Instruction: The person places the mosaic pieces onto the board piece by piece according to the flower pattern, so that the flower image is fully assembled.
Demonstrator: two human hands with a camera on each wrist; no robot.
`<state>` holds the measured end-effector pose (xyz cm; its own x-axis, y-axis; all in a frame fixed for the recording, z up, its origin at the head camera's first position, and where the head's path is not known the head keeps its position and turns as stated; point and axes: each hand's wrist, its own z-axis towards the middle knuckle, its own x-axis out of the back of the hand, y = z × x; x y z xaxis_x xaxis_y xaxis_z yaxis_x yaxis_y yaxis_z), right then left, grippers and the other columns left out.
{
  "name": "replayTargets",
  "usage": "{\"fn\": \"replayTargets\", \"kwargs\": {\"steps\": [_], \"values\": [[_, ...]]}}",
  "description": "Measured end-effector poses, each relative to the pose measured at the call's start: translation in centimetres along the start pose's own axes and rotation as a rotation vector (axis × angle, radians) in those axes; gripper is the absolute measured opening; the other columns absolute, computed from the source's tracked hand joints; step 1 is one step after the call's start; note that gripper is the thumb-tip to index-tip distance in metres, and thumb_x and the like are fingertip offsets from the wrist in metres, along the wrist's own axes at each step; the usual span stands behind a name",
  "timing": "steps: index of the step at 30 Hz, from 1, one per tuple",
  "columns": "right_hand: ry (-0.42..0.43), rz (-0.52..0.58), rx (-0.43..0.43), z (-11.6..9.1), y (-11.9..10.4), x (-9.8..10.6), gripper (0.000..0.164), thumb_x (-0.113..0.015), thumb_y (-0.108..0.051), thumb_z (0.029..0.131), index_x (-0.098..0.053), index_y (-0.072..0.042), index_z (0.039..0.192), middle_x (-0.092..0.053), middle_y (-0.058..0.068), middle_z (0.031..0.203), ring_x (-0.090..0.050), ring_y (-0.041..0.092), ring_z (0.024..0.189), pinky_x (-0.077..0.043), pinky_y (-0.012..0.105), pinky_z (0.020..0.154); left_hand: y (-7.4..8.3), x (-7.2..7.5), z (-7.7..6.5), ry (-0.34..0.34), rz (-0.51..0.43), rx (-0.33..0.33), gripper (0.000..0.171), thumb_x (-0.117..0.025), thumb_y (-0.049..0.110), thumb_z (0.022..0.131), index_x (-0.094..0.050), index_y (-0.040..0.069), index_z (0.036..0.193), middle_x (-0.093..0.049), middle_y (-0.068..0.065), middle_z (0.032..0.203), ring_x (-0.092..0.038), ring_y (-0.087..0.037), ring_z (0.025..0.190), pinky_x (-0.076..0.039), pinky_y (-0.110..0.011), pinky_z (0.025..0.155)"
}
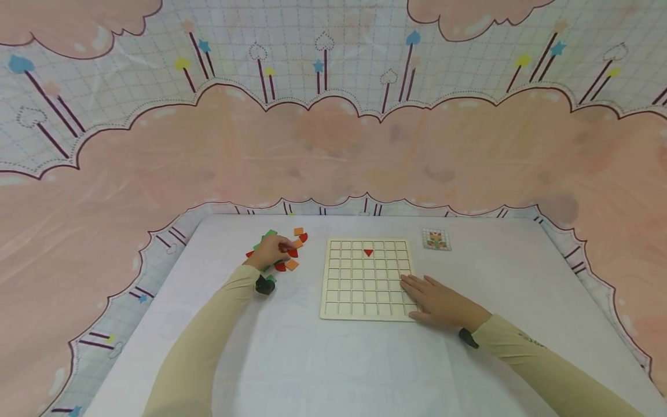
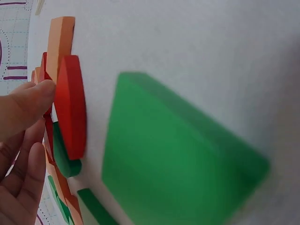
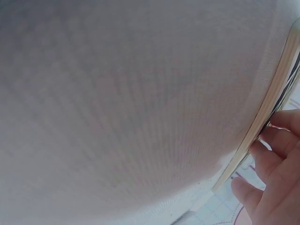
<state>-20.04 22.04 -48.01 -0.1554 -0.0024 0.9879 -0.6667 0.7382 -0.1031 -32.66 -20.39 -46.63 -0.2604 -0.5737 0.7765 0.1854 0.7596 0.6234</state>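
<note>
1. Head view: The left hand [image 1: 271, 252] has bent fingers among red, orange and green flat blocks [image 1: 292, 265]; I can't tell if they grip one. The right hand [image 1: 445, 304] lies with straight fingers, tips on the edge of the cream grid board [image 1: 337, 284]. Past those tips, a red triangle [image 1: 369, 253] sits on the board and a picture card [image 1: 436, 239] lies on the smooth white table [image 1: 292, 370]. Beyond all fingers is pink cloth [image 1: 365, 145] with clouds and stars.
2. Left wrist: A red block is beside the thumb tip; a big, blurry green block [image 2: 164, 164] is farther from it.
3. Right wrist: Fingers touch the board's edge, beside pale white tabletop.
</note>
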Motion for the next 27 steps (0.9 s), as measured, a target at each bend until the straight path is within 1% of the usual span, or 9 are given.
{"fn": "replayTargets", "kwargs": {"steps": [4, 8, 10, 15, 19, 22, 25, 27], "values": [[-0.004, 0.007, -0.009, -0.1, -0.1, 0.1, 0.069, -0.049, -0.043, 0.094, -0.031, -0.001, 0.145, -0.031, 0.014, 0.152, -0.030, 0.030, 0.140, -0.025, 0.049, 0.113, -0.2, -0.2, 0.0, 0.014, 0.014, -0.022, 0.024, -0.068, 0.000, 0.080, -0.069, 0.000, 0.104, -0.067, -0.015, 0.101, -0.057, -0.021, 0.087, -0.050, -0.029, 0.075], [-0.007, 0.015, -0.015, -0.1, -0.2, 0.2, 0.069, -0.050, -0.043, 0.093, -0.031, -0.001, 0.145, -0.031, 0.014, 0.152, -0.030, 0.030, 0.140, -0.025, 0.049, 0.113, -0.2, -0.4, 0.1, 0.021, -0.002, -0.047, 0.022, -0.069, 0.000, 0.080, -0.069, -0.002, 0.102, -0.068, -0.015, 0.095, -0.058, -0.020, 0.083, -0.051, -0.027, 0.072], [-0.009, 0.015, -0.018, -0.1, -0.2, 0.1, 0.069, -0.050, -0.043, 0.093, -0.031, -0.001, 0.145, -0.030, 0.013, 0.153, -0.030, 0.030, 0.140, -0.025, 0.049, 0.114, -0.2, -0.5, 0.1, 0.021, -0.008, -0.048, 0.021, -0.070, 0.000, 0.080, -0.069, -0.001, 0.101, -0.069, -0.014, 0.093, -0.058, -0.019, 0.081, -0.050, -0.025, 0.071], [-0.012, 0.022, -0.023, -0.1, -0.2, 0.1, 0.069, -0.050, -0.043, 0.093, -0.030, -0.002, 0.145, -0.030, 0.013, 0.153, -0.029, 0.029, 0.141, -0.024, 0.049, 0.114, -0.1, -0.9, 0.1, 0.016, -0.010, -0.012, 0.019, -0.072, 0.005, 0.080, -0.069, 0.002, 0.099, -0.069, -0.010, 0.093, -0.056, -0.017, 0.078, -0.049, -0.023, 0.069], [-0.016, 0.026, -0.024, -0.1, -0.2, 0.1, 0.069, -0.050, -0.043, 0.093, -0.030, -0.002, 0.146, -0.030, 0.013, 0.153, -0.029, 0.030, 0.141, -0.024, 0.049, 0.114, -0.1, -1.1, 0.2, -0.007, -0.048, 0.013, 0.019, -0.073, 0.007, 0.079, -0.069, 0.002, 0.097, -0.068, -0.010, 0.093, -0.057, -0.016, 0.077, -0.050, -0.023, 0.069], [-0.016, 0.021, -0.022, -0.1, -0.1, 0.1, 0.070, -0.049, -0.043, 0.093, -0.030, -0.001, 0.146, -0.030, 0.014, 0.153, -0.029, 0.030, 0.141, -0.024, 0.050, 0.114, -0.2, -1.2, 0.3, -0.030, -0.084, 0.019, 0.019, -0.073, 0.006, 0.079, -0.068, 0.002, 0.097, -0.067, -0.010, 0.093, -0.058, -0.015, 0.076, -0.051, -0.022, 0.068], [-0.013, 0.018, -0.017, -0.1, -0.1, 0.0, 0.070, -0.049, -0.044, 0.094, -0.030, -0.001, 0.145, -0.030, 0.014, 0.153, -0.029, 0.030, 0.141, -0.024, 0.050, 0.114, -0.1, -1.2, 0.5, -0.045, -0.106, 0.030, 0.022, -0.073, 0.005, 0.079, -0.068, 0.002, 0.099, -0.068, -0.010, 0.094, -0.059, -0.016, 0.078, -0.052, -0.023, 0.069], [-0.012, 0.014, -0.016, 0.0, -0.1, 0.0, 0.070, -0.049, -0.044, 0.094, -0.030, -0.001, 0.145, -0.030, 0.014, 0.153, -0.029, 0.030, 0.141, -0.024, 0.050, 0.114, -0.1, -1.3, 0.7, -0.049, -0.106, 0.032, 0.024, -0.074, 0.005, 0.078, -0.068, 0.003, 0.101, -0.068, -0.010, 0.097, -0.059, -0.016, 0.083, -0.052, -0.024, 0.072]]}}
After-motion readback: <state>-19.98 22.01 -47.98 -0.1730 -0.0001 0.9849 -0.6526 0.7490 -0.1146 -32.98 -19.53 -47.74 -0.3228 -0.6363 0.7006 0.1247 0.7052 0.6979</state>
